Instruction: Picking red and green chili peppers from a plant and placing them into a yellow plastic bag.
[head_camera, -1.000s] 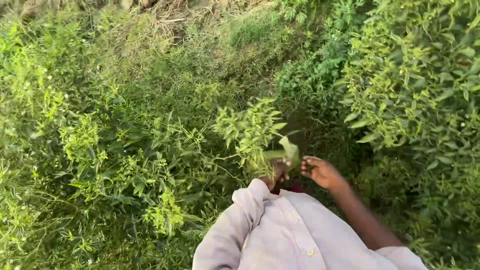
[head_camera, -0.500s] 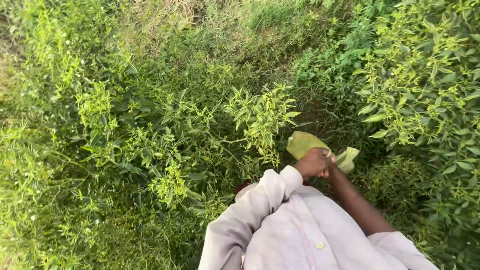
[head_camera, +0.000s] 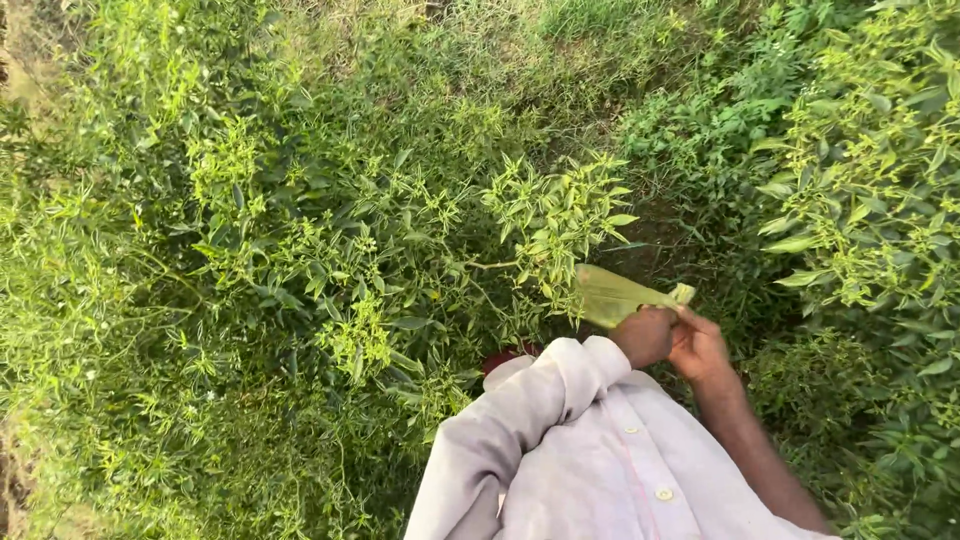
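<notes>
Both my hands meet in front of my chest over a thin pale green plastic bag (head_camera: 615, 295). My left hand (head_camera: 643, 335), coming out of a light pinkish-white shirt sleeve (head_camera: 545, 395), grips the bag's near end. My right hand (head_camera: 700, 345), with a bare forearm, pinches the bag's twisted tip beside it. The bag points left and away toward a leafy plant (head_camera: 560, 215) with narrow green leaves. What is inside the bag is hidden.
Dense knee-high green plants (head_camera: 300, 250) fill the left and centre. Another bushy row (head_camera: 870, 200) stands on the right. A strip of darker bare soil (head_camera: 660, 235) runs between the rows. Dry grass (head_camera: 400, 20) lies at the top edge.
My hands have come together on the green bag, which was first a small bunch near my left hand. The view has shifted slightly as my head moved.
</notes>
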